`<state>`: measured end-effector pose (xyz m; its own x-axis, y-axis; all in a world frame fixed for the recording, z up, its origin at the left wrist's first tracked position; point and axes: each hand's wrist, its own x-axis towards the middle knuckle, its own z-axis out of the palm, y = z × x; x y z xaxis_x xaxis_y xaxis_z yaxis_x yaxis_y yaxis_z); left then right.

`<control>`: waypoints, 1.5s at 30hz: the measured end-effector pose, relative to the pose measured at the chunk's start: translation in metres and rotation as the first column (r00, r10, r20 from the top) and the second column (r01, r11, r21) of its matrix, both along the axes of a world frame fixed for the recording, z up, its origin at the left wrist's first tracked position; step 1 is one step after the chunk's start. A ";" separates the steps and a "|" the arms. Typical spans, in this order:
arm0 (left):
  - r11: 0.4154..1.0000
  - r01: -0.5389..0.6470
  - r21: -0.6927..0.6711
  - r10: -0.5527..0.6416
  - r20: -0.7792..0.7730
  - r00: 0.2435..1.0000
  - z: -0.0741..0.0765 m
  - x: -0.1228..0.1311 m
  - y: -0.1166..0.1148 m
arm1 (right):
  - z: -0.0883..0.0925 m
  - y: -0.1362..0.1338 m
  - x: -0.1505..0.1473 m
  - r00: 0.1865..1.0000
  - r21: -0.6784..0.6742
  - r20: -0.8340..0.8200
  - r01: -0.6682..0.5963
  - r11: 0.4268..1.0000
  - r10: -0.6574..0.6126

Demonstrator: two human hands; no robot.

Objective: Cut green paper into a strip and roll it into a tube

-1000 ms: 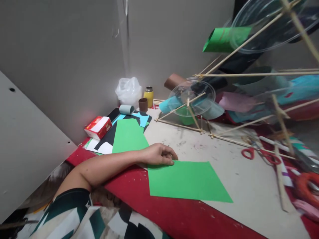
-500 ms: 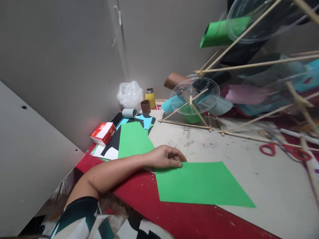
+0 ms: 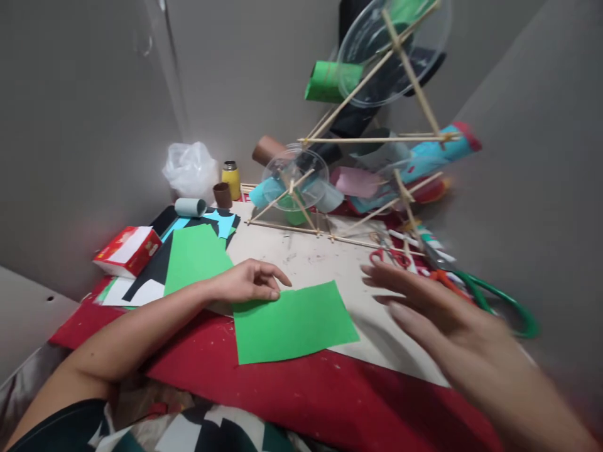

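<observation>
1. A red tabletop (image 3: 343, 389) spreads under and in front of the bright green, four-sided paper sheet (image 3: 294, 323).
2. A pale, flat, marked board (image 3: 277, 248) lies on it, partly under the green sheet and stretching beyond it.
3. Behind the green sheet stands a frame of thin wooden sticks (image 3: 351, 140), with clear round plastic discs and coloured paper tubes.
4. The green sheet itself lies flat, its far part on the board and its near edge over the red.
5. A second cut piece of green paper (image 3: 193, 254) rests to its left, farther back.
6. A crumpled white translucent plastic bag (image 3: 191, 171) sits well behind it, to the left.
7. The right hand (image 3: 452, 320), blurred, is raised right of the sheet, fingers and thumb apart.
8. The left hand (image 3: 249, 280) rests at the sheet's far edge, thumb on the paper, fingers curled; whether they pinch it I cannot tell.
9. A red-and-white cardboard box (image 3: 129, 251) lies well left of the sheet.
10. Red-handled scissors (image 3: 393, 254) lie beyond the sheet, to the right.
</observation>
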<state>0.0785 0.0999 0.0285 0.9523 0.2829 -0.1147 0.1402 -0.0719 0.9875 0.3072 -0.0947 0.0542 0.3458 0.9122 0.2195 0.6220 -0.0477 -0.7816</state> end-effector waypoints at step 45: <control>-0.184 0.072 0.980 -0.189 -0.107 0.976 0.003 0.008 -0.048 | -0.046 0.080 0.042 0.844 -0.213 -0.534 -0.196 0.957 0.054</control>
